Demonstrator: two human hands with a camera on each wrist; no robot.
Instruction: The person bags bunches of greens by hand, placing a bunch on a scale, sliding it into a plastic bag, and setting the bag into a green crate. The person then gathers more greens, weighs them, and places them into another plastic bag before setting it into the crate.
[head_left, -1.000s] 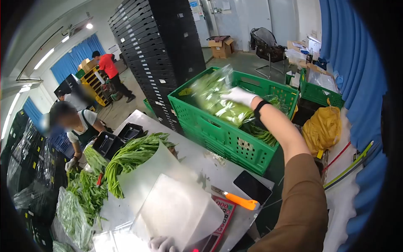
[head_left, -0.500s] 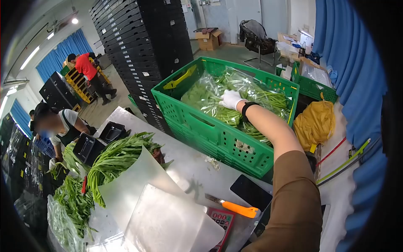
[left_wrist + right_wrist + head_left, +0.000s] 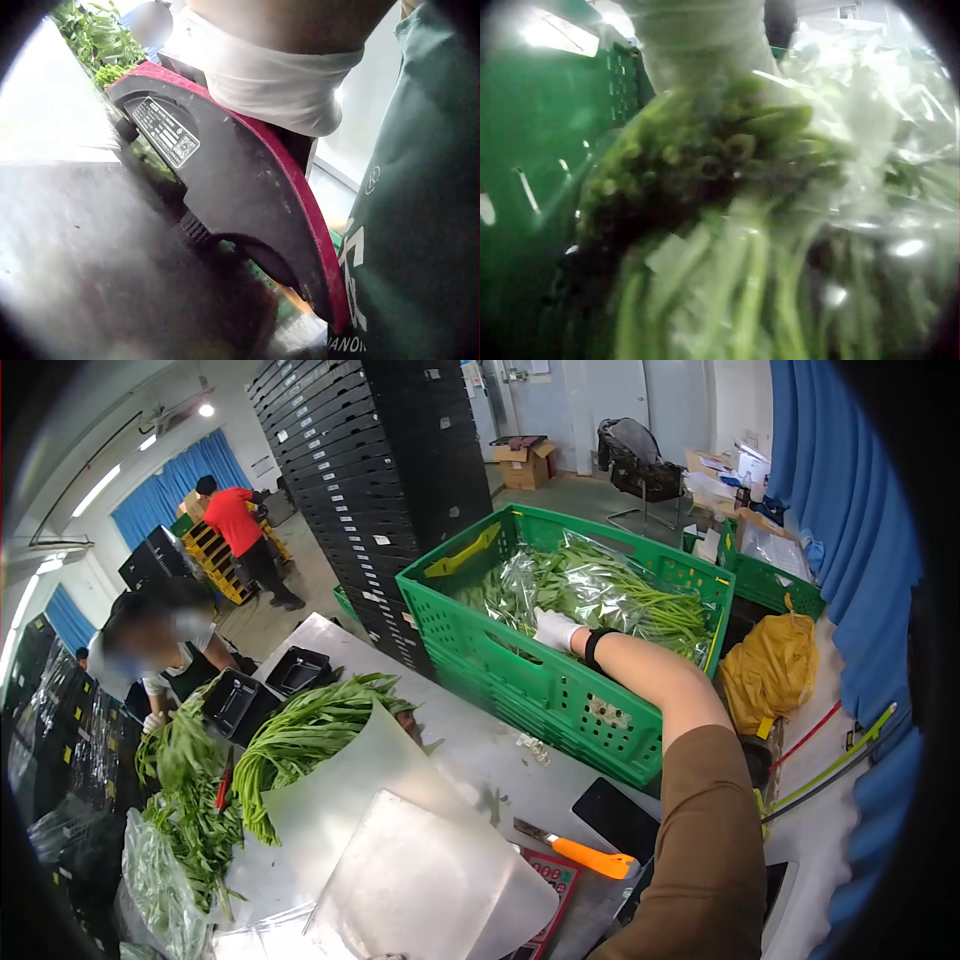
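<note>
My white-gloved right hand (image 3: 558, 629) reaches down into a green crate (image 3: 540, 678), by its near wall. It grips a clear bag of long-stemmed leafy greens (image 3: 727, 161); cut stem ends fill the right wrist view, and the fingers are hidden behind them. Other bagged greens (image 3: 640, 595) lie beside it in the crate. My left hand (image 3: 277, 94), also gloved, is at the red-and-black scale (image 3: 247, 176), mostly hidden; just a sliver shows at the head view's bottom edge. A metal pan (image 3: 430, 875) and a translucent sheet (image 3: 345, 775) cover most of the scale.
On the table lie an orange-handled knife (image 3: 590, 857), a phone (image 3: 615, 820), loose greens (image 3: 310, 735) and black trays (image 3: 237, 702). Tall stacked black crates (image 3: 385, 500) stand behind. One person (image 3: 170, 650) handles greens at left; another in red (image 3: 235, 525) stands farther back.
My right hand has carried the bagged greens down into the crate and shifted toward its near wall. The left hand has slipped almost out of the head view. The person at left has lifted some greens.
</note>
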